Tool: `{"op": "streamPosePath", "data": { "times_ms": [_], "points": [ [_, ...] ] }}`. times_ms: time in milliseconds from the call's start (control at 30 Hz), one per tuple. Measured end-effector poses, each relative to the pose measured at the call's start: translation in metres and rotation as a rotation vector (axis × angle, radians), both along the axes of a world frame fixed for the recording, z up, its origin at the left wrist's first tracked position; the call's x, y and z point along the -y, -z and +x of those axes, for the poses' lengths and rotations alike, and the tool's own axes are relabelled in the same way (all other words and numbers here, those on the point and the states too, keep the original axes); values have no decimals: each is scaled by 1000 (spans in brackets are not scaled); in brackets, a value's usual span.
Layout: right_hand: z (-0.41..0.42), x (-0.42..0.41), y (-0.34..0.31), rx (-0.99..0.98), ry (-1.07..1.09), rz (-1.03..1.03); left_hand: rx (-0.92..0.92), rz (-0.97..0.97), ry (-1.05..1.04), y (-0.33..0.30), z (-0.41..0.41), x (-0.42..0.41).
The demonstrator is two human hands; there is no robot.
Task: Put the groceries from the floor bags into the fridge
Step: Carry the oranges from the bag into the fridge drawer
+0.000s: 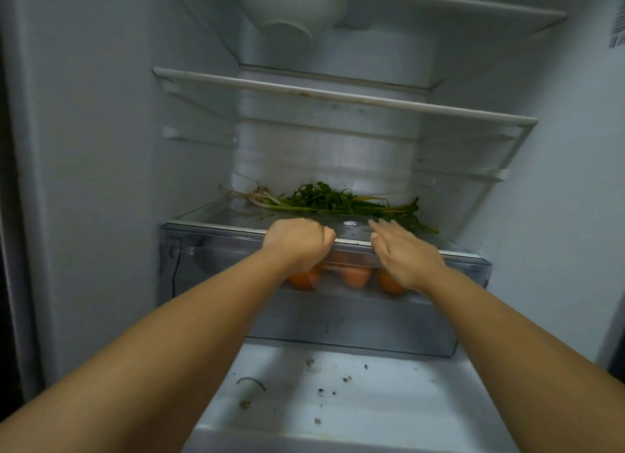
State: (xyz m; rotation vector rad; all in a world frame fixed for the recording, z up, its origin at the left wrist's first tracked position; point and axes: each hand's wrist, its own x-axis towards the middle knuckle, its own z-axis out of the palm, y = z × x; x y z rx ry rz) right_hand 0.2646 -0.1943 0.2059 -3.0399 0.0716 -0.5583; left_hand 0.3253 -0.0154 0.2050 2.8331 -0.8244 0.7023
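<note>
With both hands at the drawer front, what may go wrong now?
The left hand curls over the drawer rim under the glass shelf; its fingers might get pinched. The herbs lie near the shelf's front edge, and the right hand may brush them off.

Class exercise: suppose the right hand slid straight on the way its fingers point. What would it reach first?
Most likely the leafy greens lying on the glass shelf; the right hand points up and back toward them. Depth is hard to judge.
</note>
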Motion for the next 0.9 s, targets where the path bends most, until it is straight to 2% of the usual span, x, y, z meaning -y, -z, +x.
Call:
{"op": "streamPosePath", "data": {
  "times_ms": [67,133,200,267,400,500,600,700,900],
  "points": [
    [-12,-4,13,127,74,-37,133,-139,-25,20,-13,-1],
    [-31,-7,27,116,98,-111,155,-132,-27,39,-29,-6],
    [-54,-5,38,21,69,-162,84,-49,32,54,-48,-19],
    [-78,-2,39,-74,29,-120,-12,-7,76,62,-72,-40],
    [-130,-19,43,-90,-10,-109,-189,-163,-55,72,-132,-87],
    [-171,-60,57,-66,-95,-52,-222,-343,-111,88,-188,-117],
    [-208,-111,84,-74,-228,-103,-188,-342,-172,121,-249,-145],
    [-236,-166,123,-151,-390,-169,-229,-327,-239,165,-306,-178],
    [-294,-288,202,-314,-633,-178,-397,-578,-594,261,-423,-265]
  ]
}}
